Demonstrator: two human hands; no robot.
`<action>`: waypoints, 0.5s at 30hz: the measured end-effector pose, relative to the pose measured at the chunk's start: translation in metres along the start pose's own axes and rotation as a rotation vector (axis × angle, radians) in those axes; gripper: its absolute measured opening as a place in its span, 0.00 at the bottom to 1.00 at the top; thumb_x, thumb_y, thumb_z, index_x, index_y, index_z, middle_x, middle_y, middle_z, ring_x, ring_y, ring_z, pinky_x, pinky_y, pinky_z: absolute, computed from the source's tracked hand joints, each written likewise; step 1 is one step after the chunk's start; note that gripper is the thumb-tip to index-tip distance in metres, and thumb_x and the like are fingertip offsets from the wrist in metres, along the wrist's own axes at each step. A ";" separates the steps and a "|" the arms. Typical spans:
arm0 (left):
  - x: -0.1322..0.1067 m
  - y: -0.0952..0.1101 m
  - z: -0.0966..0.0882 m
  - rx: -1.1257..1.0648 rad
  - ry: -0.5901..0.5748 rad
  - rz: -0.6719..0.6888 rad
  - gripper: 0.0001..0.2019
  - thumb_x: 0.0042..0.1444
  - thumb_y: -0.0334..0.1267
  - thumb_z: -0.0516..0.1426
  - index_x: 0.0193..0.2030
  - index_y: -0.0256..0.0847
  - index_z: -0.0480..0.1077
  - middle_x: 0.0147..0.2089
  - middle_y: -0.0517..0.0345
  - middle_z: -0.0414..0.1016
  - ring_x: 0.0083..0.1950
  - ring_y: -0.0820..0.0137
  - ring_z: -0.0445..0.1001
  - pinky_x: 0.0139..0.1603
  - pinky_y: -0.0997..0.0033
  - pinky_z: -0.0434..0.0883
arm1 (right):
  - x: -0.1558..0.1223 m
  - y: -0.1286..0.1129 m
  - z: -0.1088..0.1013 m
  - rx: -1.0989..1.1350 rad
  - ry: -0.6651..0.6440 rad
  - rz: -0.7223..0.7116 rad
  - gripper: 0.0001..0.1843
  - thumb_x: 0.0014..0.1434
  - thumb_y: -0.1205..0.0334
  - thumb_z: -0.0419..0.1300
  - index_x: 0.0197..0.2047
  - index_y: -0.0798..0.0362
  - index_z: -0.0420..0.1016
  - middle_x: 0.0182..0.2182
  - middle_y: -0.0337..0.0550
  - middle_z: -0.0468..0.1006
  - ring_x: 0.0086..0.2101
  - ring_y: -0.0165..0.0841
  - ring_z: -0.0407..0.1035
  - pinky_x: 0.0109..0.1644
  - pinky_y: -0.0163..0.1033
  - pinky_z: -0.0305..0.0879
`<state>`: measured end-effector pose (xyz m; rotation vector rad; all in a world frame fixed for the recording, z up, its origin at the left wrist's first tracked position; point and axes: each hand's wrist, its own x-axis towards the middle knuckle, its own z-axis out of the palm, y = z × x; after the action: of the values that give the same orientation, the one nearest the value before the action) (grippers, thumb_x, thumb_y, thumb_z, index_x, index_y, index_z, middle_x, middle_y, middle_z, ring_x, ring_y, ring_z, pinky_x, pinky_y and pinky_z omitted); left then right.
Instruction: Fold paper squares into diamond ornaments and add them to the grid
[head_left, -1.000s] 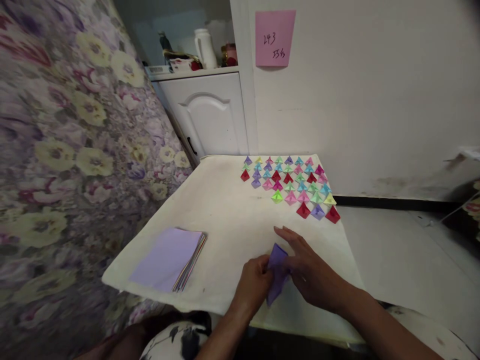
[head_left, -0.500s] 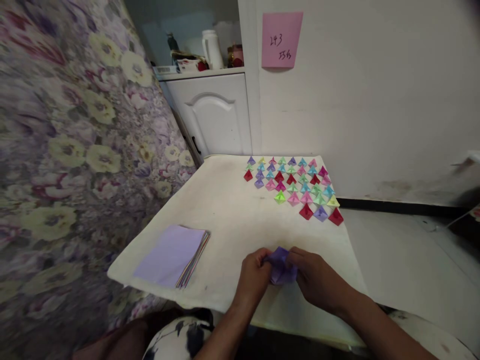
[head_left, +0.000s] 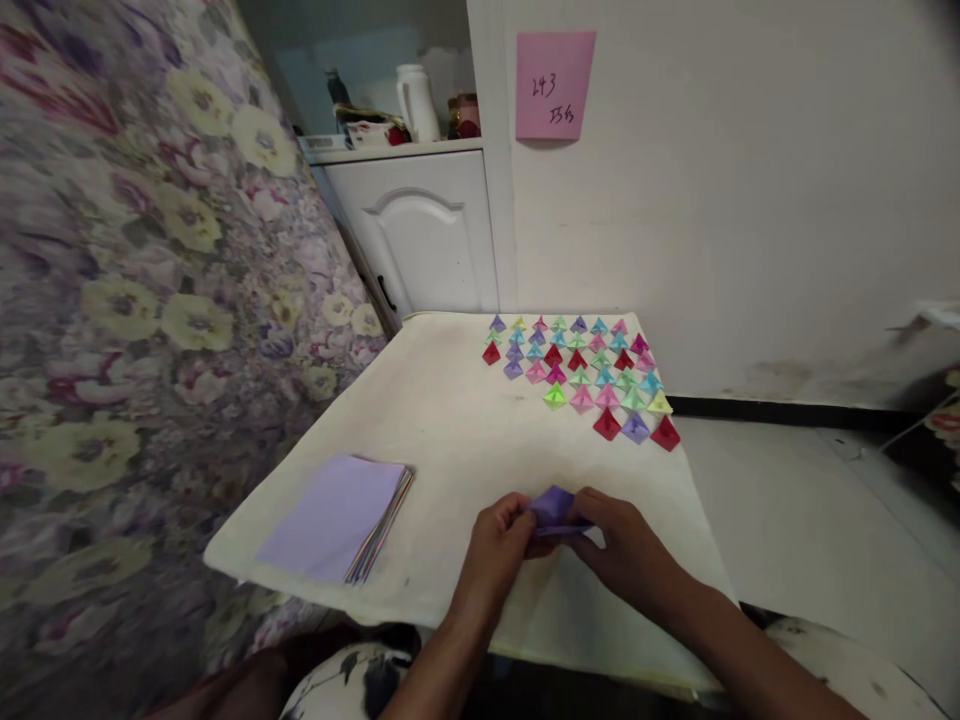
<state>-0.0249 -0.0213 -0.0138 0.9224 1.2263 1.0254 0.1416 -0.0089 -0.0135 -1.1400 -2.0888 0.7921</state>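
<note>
Both bare hands meet above the near part of a table covered in cream cloth [head_left: 450,410], working on a small folded piece of purple paper [head_left: 553,503]. Curled nearly closed, the left hand [head_left: 496,545] pinches the paper's left end between thumb and fingers. Bent inward, the right hand [head_left: 624,543] grips the opposite end, its thumb below and fingers above; exactly where each fingertip presses is too small to tell. A second ago the paper stood as a tall, narrow diamond beside a right hand with outstretched fingers; now it lies broader and lower between two closed grips, with a straight folded edge facing the person. That change suggests the shaping of this piece is under way and its form not yet settled. To the left, well apart from the hands, lies a stack of square coloured paper sheets with a lilac one on top [head_left: 334,520]. Beyond the hands, toward the far right, small diamond-shaped folded papers in red, pink, green, blue, yellow and purple [head_left: 607,424] sit in close rows, their arrangement unchanged.
</note>
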 end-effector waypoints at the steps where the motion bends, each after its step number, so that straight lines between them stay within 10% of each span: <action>1: -0.002 0.002 0.000 -0.028 -0.015 0.002 0.08 0.50 0.40 0.56 0.29 0.37 0.71 0.27 0.60 0.73 0.29 0.71 0.72 0.35 0.69 0.71 | 0.000 0.000 0.000 0.007 0.027 0.011 0.07 0.50 0.73 0.56 0.30 0.51 0.67 0.28 0.37 0.71 0.29 0.31 0.66 0.34 0.36 0.61; 15: -0.001 0.004 0.000 -0.029 -0.024 -0.032 0.09 0.46 0.38 0.62 0.31 0.34 0.70 0.23 0.55 0.76 0.25 0.71 0.73 0.28 0.74 0.69 | 0.004 -0.008 -0.005 0.250 0.121 0.221 0.36 0.47 0.74 0.56 0.59 0.45 0.57 0.30 0.34 0.72 0.29 0.30 0.67 0.36 0.36 0.62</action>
<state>-0.0257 -0.0208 -0.0098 0.8879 1.1999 1.0018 0.1397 -0.0078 -0.0038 -1.2580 -1.7287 1.0297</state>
